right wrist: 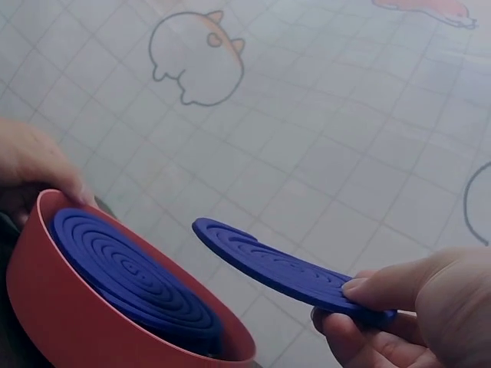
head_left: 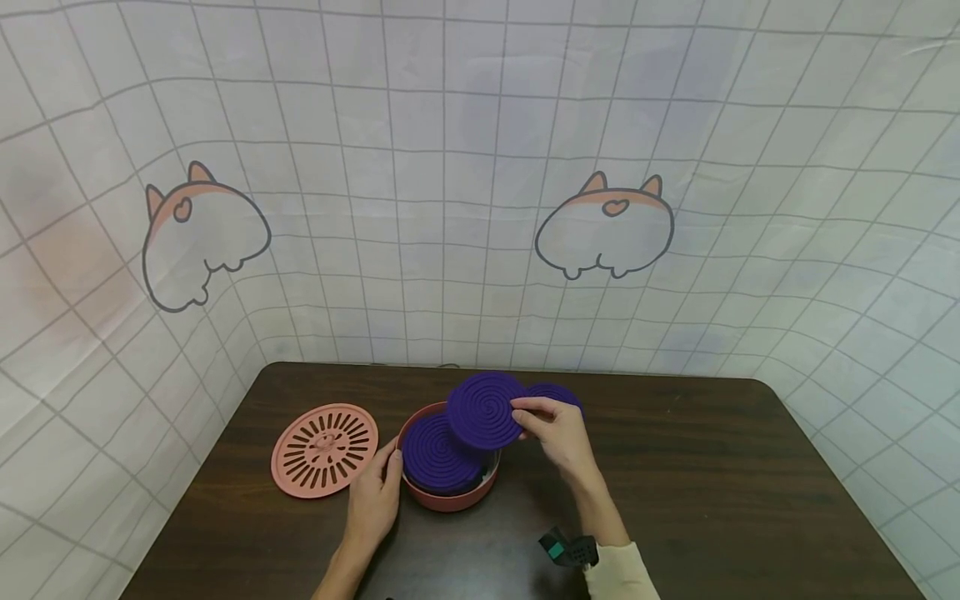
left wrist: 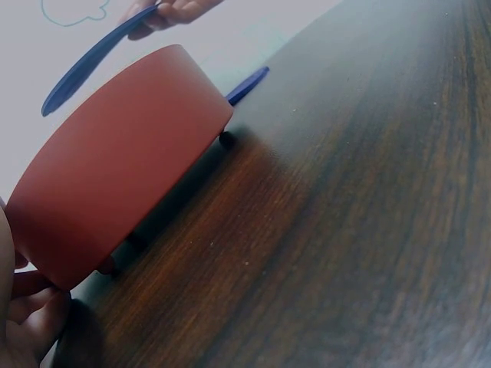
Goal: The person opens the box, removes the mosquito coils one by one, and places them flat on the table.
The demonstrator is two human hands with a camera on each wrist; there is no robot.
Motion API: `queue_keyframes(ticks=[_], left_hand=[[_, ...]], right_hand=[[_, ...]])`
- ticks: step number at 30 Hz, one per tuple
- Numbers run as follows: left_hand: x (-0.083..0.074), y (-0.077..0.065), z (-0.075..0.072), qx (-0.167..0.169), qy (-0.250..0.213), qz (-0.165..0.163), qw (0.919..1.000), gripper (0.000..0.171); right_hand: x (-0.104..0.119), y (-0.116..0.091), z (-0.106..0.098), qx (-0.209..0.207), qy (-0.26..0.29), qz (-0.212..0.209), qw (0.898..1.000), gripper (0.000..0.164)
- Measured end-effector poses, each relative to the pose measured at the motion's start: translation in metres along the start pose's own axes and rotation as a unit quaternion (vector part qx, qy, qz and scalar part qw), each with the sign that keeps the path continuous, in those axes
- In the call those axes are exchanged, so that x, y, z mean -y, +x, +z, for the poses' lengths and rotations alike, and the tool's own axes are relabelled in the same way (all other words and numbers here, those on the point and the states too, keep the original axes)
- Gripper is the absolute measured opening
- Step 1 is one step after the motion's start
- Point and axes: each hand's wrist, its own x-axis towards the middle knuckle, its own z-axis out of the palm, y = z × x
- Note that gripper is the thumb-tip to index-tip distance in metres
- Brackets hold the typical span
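Note:
My right hand (head_left: 561,435) pinches the edge of a blue-purple mosquito coil (head_left: 486,410), thumb on top, and holds it raised over the right side of a round red container (head_left: 450,502). Another spiral mosquito coil (right wrist: 130,264) lies inside that container, partly hidden in the head view by the raised one. My left hand (head_left: 375,493) grips the container's left wall, thumb near the rim. In the left wrist view the container (left wrist: 134,153) stands on small feet. Behind my right hand a further mosquito coil (head_left: 566,394) rests on the table, mostly covered.
A pink slotted round lid (head_left: 324,451) lies flat on the dark wooden table (head_left: 712,483), left of the container. A black strap with a green patch (head_left: 567,550) sits at my right wrist. A white gridded curtain (head_left: 450,208) hangs behind the table.

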Motion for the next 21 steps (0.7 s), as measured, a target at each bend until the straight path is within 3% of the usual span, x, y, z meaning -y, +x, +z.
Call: queue_keyframes(ticks=[21], left_hand=[[-0.001, -0.001, 0.001, -0.013, 0.001, 0.008, 0.9999, 0.035]], right_hand=[[-0.003, 0.005, -0.023, -0.076, 0.035, 0.01, 0.996, 0.022]])
